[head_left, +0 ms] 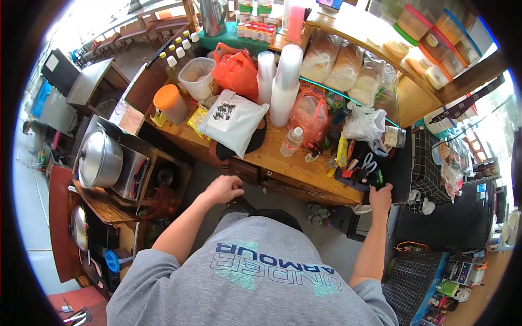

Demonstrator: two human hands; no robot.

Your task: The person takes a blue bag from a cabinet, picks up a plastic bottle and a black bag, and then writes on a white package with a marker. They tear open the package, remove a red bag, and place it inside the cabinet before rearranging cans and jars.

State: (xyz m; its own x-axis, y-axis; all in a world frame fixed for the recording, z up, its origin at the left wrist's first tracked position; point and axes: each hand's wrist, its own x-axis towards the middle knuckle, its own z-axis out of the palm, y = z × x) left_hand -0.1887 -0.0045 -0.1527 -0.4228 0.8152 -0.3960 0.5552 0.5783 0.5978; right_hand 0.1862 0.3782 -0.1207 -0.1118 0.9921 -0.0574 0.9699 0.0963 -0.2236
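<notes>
My left hand (224,189) hangs in front of the wooden counter (321,183), near its drawers, with loosely bent fingers, a gap between them and nothing visible in them. At the counter's right end, my right hand (381,196) is closed at the near edge of a black tray (398,182). A small green item (379,178) shows just past its fingertips; whether they grip it or the tray edge is hidden. Scissors (369,163) with pale handles lie among dark items there. A clear plastic bottle (292,142) stands nearer the counter's middle.
On the counter are a white plastic package (234,122), stacked clear cups (287,84), a red bag (235,70) and an orange-lidded container (171,103). Bread loaves (321,57) sit on a shelf behind. A large metal pot (100,158) stands at left, a wire basket (432,168) at right.
</notes>
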